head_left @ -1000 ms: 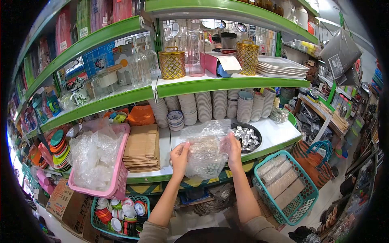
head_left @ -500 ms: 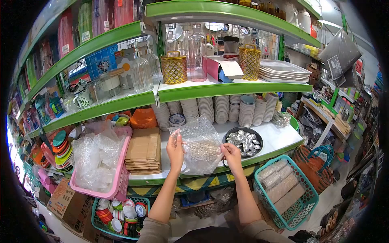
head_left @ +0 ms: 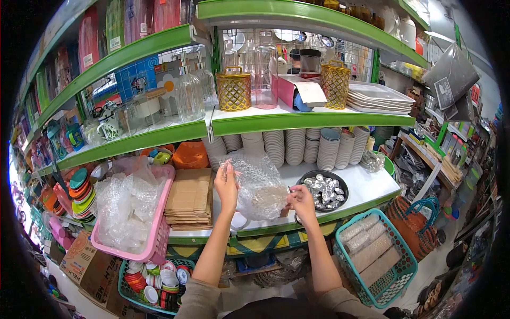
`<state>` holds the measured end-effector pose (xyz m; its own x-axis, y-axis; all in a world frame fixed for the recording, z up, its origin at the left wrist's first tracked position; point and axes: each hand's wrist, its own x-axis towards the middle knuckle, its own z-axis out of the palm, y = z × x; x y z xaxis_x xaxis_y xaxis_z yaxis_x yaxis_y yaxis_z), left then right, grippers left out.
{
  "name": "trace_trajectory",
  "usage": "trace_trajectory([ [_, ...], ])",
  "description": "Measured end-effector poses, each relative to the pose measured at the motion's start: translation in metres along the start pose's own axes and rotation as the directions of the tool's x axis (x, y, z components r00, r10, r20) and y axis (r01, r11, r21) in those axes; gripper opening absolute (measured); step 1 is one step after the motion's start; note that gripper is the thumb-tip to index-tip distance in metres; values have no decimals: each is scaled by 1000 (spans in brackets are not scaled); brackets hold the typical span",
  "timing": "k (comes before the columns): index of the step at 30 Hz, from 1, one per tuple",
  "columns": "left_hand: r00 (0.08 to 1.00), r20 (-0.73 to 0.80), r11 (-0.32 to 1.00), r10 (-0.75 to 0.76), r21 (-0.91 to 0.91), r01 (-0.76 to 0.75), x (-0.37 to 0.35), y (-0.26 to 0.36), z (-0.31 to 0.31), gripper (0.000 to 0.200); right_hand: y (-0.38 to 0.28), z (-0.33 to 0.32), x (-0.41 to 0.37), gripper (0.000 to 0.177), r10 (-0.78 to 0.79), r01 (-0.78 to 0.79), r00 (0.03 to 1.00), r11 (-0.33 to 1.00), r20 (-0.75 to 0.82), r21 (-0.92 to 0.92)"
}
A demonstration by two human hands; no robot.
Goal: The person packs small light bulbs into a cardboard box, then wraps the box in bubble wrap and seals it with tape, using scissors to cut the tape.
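Observation:
Between my hands, above the white shelf board, is a clear bubble wrap bag (head_left: 257,178). Something brownish shows through its lower right part, but I cannot make out what. My left hand (head_left: 227,187) is closed on the bag's left edge, thumb and fingers pointing up. Its lower right edge is pinched by my right hand (head_left: 302,203). Just beyond that hand, a round black tray (head_left: 345,194) holds several silver, foil-like pieces (head_left: 325,190). Left of my left hand lies a stack of flat brown cardboard (head_left: 188,199).
A pink basket (head_left: 159,234) full of bubble wrap stands at left. Below it, a green basket (head_left: 123,284) holds colourful small dishes. A teal basket (head_left: 409,260) with wrapped packets is at right. Stacked white cups (head_left: 295,146) line the back under a green-edged shelf (head_left: 313,121).
The bubble wrap bag has turned and bunched up, its right side lower and puffed out. My left hand has shifted slightly left and up. The view has moved a little.

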<state>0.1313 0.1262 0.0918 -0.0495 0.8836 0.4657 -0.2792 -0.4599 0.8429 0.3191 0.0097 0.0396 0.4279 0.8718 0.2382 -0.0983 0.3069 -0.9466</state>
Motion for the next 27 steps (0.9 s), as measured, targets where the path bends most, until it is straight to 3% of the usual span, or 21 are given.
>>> trace_trajectory([
  [2, 967, 58, 944, -248, -209, 254, -2, 2, 1, 31, -9, 8, -2, 25, 31, -30, 999, 999, -36, 44],
  [3, 967, 60, 944, -249, -209, 256, -5, -8, 1, 31, -11, 11, -2, 21, -2, 11, 996, 995, -87, 104],
  [5, 891, 327, 855, -313, -311, 415, -12, -35, -1, 37, -10, 10, 1, 16, -34, 56, 990, 985, -137, 160],
  [6, 892, 327, 856, -312, -311, 414, -17, -31, -3, 37, -9, 7, 4, 11, -47, 65, 990, 989, -135, 133],
  [8, 765, 564, 937, -312, 51, 345, -26, -23, -5, 41, -5, 5, 8, 8, -61, 75, 989, 992, -132, 104],
  [9, 747, 578, 932, -327, 70, 354, -27, -24, -5, 40, -6, 7, 8, 11, -22, 50, 986, 984, -165, 169],
  [11, 771, 581, 951, -262, 18, 310, -32, -27, 1, 37, -5, 12, 10, 17, 20, 26, 981, 972, -193, 234],
  [13, 791, 580, 964, -197, -31, 263, -34, -30, 6, 35, -1, 16, 13, 31, -114, 88, 975, 987, -192, -137],
  [14, 807, 561, 966, -186, -43, 253, -34, -33, 8, 37, 1, 16, 15, 31, -113, 87, 975, 987, -192, -136],
  [16, 822, 541, 969, -176, -53, 243, -34, -26, 11, 40, 8, 15, 20, 31, -192, 131, 970, 930, -150, -344],
  [19, 858, 451, 956, -245, -37, 292, -28, -23, 9, 42, 12, 7, 32, 35, -195, 181, 979, 965, -56, -190],
  [20, 885, 418, 972, -206, -13, 233, -23, -29, 7, 44, 12, 2, 35, 35, -194, 181, 979, 965, -55, -188],
  [22, 908, 386, 985, -163, 13, 171, -18, -30, 2, 46, 3, -6, 40, 46, -83, 85, 995, 995, -48, 45],
  [24, 940, 338, 998, -56, -11, 64, -12, -30, -1, 49, -6, -9, 38, 46, -96, 99, 993, 994, -75, 37],
  [27, 943, 333, 996, -27, -75, 55, -3, -50, 1, 54, -10, -6, 37, 45, -24, 35, 998, 984, -65, 172],
])
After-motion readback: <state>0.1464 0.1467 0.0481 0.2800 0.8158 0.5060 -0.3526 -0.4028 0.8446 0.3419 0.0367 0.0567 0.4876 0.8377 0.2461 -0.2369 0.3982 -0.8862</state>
